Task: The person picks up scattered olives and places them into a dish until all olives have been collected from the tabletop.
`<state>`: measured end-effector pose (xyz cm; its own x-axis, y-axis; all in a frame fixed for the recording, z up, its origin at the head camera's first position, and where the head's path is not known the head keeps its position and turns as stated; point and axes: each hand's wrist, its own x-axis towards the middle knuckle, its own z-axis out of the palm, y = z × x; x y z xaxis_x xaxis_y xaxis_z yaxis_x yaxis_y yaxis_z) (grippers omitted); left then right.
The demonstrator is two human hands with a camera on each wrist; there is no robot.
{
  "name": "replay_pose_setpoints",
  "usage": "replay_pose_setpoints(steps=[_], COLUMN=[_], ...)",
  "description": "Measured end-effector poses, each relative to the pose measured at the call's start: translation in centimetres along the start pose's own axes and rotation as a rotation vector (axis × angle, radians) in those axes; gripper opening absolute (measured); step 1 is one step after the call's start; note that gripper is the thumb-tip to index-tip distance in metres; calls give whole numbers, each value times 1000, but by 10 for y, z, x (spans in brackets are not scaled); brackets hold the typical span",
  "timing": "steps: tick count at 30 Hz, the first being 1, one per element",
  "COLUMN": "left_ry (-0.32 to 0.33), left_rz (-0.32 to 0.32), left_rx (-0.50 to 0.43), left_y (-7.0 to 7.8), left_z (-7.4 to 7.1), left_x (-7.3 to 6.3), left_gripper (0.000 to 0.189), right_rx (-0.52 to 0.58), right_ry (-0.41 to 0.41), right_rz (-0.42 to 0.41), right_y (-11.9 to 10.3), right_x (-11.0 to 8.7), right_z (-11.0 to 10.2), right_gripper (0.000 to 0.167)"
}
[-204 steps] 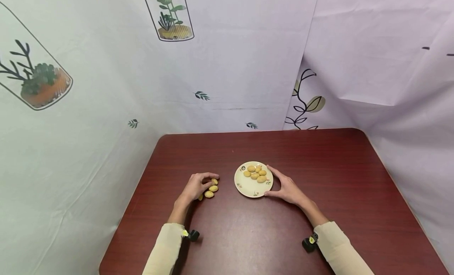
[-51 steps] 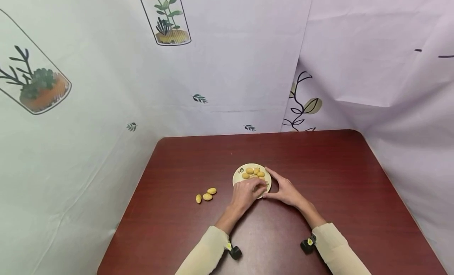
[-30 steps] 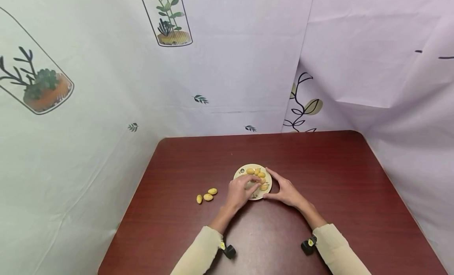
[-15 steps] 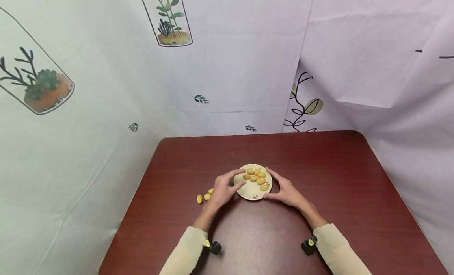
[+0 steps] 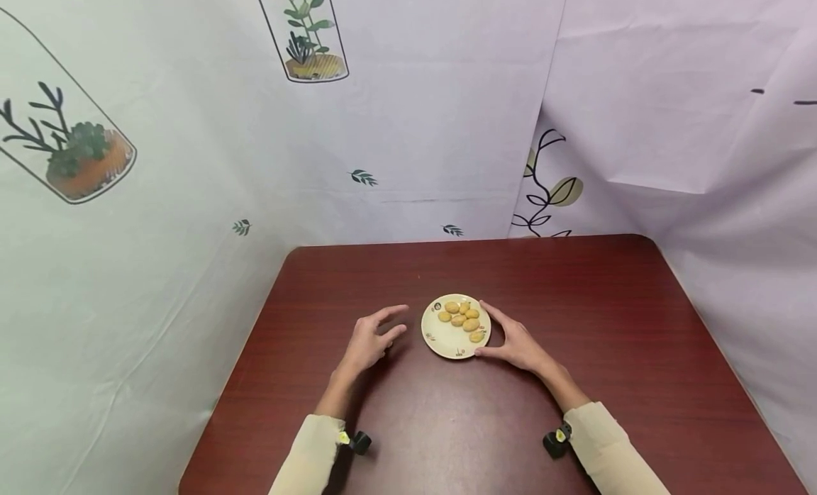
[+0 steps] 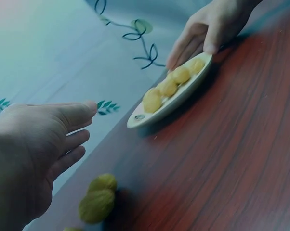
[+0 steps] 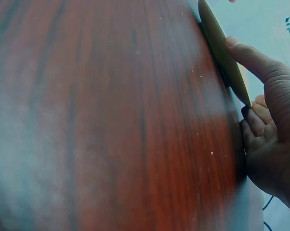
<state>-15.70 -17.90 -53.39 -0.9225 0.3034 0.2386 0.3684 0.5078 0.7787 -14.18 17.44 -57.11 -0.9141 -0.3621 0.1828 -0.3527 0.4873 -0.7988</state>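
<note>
Yellow pieces (image 5: 458, 320) on a cream plate (image 5: 447, 342) gripped by the right hand (image 5: 518, 345), with strays (image 6: 97, 206) on the table (image 5: 421, 424) near the relaxed, empty left hand (image 5: 367, 342): likely to roll off if tipped by one-sided pressure, or to scatter if pinched clumsily.

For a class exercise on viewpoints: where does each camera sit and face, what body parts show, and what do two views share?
Head: head-worn, facing forward and down at the table; left hand, right hand and sleeves show.
Left wrist: on that wrist, facing past the left hand toward the plate; both hands show.
Right wrist: on that wrist, facing across the table; mainly the right hand shows.
Head and left wrist share the yellow pieces on the plate.
</note>
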Motion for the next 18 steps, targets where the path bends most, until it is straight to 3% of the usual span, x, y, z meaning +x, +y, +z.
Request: replay_pose_setpoints(steps=[10, 18], left_ry=[-18, -40], left_rz=[-100, -115], left_rx=[6, 68], left_y=[-15, -21], left_z=[-19, -22], left_x=[-16, -25], left_gripper=[41, 40], right_rx=[2, -1], right_ry=[2, 1], right_rz=[4, 15], right_y=[1, 2], right_x=[0, 0], right_z=[0, 1], right_gripper=[105, 106])
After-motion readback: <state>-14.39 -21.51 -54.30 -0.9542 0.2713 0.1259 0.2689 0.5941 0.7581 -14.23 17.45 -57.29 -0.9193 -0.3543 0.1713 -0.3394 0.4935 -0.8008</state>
